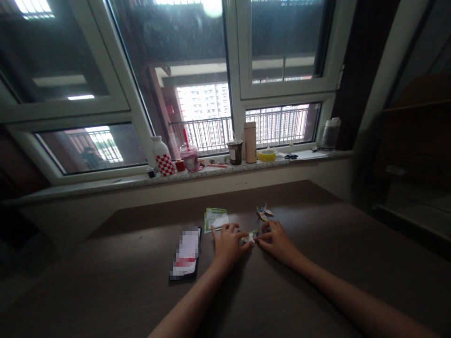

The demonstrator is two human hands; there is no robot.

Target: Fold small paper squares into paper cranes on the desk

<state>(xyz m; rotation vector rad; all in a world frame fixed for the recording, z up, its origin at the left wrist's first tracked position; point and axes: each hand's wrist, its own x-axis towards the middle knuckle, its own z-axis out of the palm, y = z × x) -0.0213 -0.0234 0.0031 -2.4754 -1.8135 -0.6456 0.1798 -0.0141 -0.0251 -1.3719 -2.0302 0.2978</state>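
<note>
A small piece of folded paper [250,237], white with a printed blue and yellow end, lies between my hands just above the table. My left hand [228,241] has its thumb and index finger closed on the left end, while its other fingers reach toward the green printed sheets. The fingertips of my right hand [276,240] pinch the right end. Beyond my right hand rests a folded paper figure [263,213] with pointed tips, printed in similar colours. Green and white printed sheets [215,218] lie stacked beyond my left hand.
Left of my hands lies a phone [186,253] with a blurred screen on the brown table [141,263]. Behind it, the windowsill holds a checkered bottle [164,159], a pink drink cup [190,157], a dark cup [235,152], a tan flask [250,143], yellow tape [267,156] and scissors [291,157].
</note>
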